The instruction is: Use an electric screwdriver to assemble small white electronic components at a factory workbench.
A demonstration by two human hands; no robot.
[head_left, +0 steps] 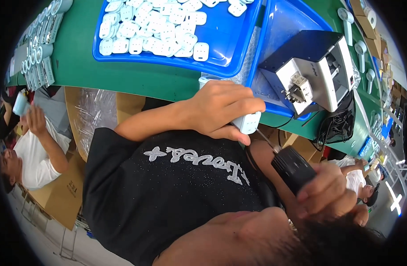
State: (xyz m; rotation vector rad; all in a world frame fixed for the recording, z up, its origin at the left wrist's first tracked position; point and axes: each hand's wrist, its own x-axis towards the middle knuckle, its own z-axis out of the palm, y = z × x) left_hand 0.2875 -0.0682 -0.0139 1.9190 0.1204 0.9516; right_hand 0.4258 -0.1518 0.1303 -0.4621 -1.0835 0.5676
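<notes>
My left hand (225, 106) is wrapped round a light-blue handheld device (248, 122) above the table's near edge. The device's pale end face, with small holes in it, points toward my right hand (330, 190). That hand grips a black electric screwdriver (294, 168). The screwdriver's thin bit reaches the end face; whether it touches a screw there cannot be made out. Beyond my left hand stands a blue tray (168, 60) heaped with white, rounded-square pieces (143, 26) with holes.
A black and silver machine (307, 66), apparently a screw feeder, sits over a second blue tray (274, 26). Black cables (336, 128) hang beside it. Light-blue handheld devices lie at the far right (361, 48) and left (37, 66). Co-workers sit on both sides; an open carton (72, 104) holds clear plastic.
</notes>
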